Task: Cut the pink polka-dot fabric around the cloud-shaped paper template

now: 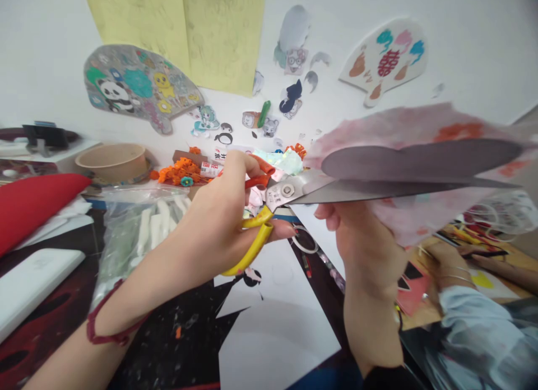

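Observation:
My left hand [227, 210] is closed round the handles of a pair of scissors [287, 190], one loop red and the other yellow. The scissor blades point right, along the lower edge of a dark grey sheet of paper [420, 159] with a wavy outline. My right hand [363, 230] is raised under that sheet, fingers curled and partly hidden, holding it up. Behind the grey paper spreads a thin pink sheet with orange patches [365, 129], its hold by the same hand partly covered. Whether the blades are in the paper I cannot tell.
White paper [277, 339] lies on the dark table below. A bag of white sticks [155, 227], orange flowers [180, 171], a beige bowl [111, 160] and a white box [37, 289] stand left. Another person's sleeve [483, 323] is at right.

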`<state>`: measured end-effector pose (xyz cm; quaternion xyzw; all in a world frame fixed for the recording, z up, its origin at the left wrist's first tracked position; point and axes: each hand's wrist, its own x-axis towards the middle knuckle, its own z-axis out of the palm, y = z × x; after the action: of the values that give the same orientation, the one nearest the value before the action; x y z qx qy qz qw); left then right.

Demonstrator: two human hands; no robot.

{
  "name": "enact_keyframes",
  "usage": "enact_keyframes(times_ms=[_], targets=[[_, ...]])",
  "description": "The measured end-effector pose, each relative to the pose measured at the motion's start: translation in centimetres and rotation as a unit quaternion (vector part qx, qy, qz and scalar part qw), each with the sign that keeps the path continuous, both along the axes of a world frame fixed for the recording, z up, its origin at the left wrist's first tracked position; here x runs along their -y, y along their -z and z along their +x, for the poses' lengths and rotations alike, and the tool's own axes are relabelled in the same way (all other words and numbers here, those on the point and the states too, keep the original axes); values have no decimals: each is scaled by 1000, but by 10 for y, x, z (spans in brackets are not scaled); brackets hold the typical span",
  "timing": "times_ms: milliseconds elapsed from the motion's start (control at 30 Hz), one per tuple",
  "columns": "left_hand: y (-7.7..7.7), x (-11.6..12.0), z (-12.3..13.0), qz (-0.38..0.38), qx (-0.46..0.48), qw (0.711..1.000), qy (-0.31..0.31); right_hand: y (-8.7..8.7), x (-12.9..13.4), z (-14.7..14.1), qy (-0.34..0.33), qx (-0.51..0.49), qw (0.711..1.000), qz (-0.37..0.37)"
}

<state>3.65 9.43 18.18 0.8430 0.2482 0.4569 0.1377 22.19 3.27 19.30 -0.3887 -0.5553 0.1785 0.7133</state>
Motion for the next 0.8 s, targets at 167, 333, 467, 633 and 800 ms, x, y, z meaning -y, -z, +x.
enact_keyframes(times_ms=[167, 333, 467, 633, 800], targets=[[4, -2, 0, -3, 0, 1000, 12, 2, -1, 0, -2, -6, 1000, 4], [4, -3, 0, 4, 8, 1000, 23, 2, 1, 0, 8, -8, 1000, 10], [4, -2, 1, -15, 12, 1000, 25, 2, 1, -2, 17, -10, 999, 25], [3, -1, 1, -32, 9, 999, 18, 2, 0, -2, 26, 0, 1000, 9], [1, 0, 1, -41, 7, 999, 16, 4, -4, -1, 33, -19, 999, 27]])
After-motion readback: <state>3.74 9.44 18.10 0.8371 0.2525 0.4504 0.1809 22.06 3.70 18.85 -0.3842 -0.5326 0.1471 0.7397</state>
